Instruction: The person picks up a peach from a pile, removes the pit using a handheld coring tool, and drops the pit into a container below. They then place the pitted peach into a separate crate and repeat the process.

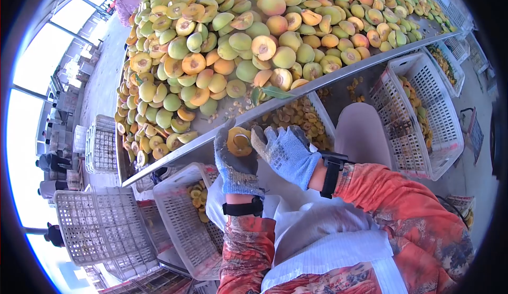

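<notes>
Both my hands wear blue knitted gloves with dark, dirty palms. My left hand holds a halved fruit, its orange cut face turned up, between thumb and fingers. Close on its right is my right hand, fingers curled toward the fruit half; whatever its fingertips pinch is too small to name. Beyond my hands a metal-edged table bears a large heap of halved green, yellow and orange fruit. Two green leaves lie near the table's edge.
White plastic crates with fruit pieces stand at the right and lower left. A crate of pieces sits under the table edge. Stacked crates are farther left. Another person is at the table's far left corner.
</notes>
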The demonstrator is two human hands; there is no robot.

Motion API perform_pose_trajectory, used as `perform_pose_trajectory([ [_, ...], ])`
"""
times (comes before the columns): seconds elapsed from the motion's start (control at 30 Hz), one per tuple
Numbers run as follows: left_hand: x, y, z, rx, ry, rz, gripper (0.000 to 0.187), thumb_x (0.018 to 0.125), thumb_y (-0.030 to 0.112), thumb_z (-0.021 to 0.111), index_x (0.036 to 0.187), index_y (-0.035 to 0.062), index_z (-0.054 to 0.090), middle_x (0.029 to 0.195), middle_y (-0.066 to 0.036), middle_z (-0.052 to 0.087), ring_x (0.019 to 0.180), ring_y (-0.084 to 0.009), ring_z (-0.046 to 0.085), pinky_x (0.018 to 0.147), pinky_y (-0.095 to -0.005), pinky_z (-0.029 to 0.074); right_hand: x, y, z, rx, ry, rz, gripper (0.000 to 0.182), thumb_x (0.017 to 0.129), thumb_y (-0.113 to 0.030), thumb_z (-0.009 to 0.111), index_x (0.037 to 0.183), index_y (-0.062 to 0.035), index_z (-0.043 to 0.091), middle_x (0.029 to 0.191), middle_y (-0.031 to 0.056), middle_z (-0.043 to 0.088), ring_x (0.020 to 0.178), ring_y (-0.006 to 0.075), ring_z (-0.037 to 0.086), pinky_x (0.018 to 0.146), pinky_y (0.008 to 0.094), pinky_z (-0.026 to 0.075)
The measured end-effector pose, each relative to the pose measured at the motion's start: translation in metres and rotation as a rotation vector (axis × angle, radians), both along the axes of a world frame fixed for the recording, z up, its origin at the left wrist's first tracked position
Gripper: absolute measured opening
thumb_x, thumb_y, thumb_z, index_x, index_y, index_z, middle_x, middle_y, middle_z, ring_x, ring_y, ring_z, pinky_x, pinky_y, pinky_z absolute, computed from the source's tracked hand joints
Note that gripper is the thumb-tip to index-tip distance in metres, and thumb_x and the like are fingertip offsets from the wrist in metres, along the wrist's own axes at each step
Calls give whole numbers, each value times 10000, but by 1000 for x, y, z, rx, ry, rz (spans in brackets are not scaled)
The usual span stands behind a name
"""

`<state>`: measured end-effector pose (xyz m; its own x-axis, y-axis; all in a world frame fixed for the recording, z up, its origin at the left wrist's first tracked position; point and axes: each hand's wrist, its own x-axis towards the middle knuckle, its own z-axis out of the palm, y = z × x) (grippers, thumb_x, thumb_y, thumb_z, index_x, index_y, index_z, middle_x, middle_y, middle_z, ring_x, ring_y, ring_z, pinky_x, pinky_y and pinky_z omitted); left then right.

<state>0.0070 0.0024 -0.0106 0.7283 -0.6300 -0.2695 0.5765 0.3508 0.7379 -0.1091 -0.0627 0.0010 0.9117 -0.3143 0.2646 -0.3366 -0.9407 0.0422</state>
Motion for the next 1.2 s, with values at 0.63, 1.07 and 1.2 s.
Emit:
perform_pose_trajectory([
  [0.63,114,22,26,955,-1205,177,631,699,14,665,1280,57,423,1141,-126,546,1020,-223,552,842,-327,447,-28,-43,-11,950,-271,-29,440,769,-279,627,1139,-68,516,940,157,611,799,337,600,671,388,485],
  [1.07,158,-50,15,587,-552,12,425,782,139,622,1182,61,503,971,-122,591,663,-219,613,507,-308,512,-51,-64,-4,955,-225,-140,536,756,-265,662,1205,-59,455,911,151,618,744,328,614,630,366,493],
  [1.2,85,-3,33,130,-150,-18,431,777,118,583,1177,32,448,933,-127,584,639,-229,611,518,-305,511,-33,-49,6,864,-343,50,502,762,-261,656,1182,-61,466,864,155,610,708,341,603,602,386,483],
])
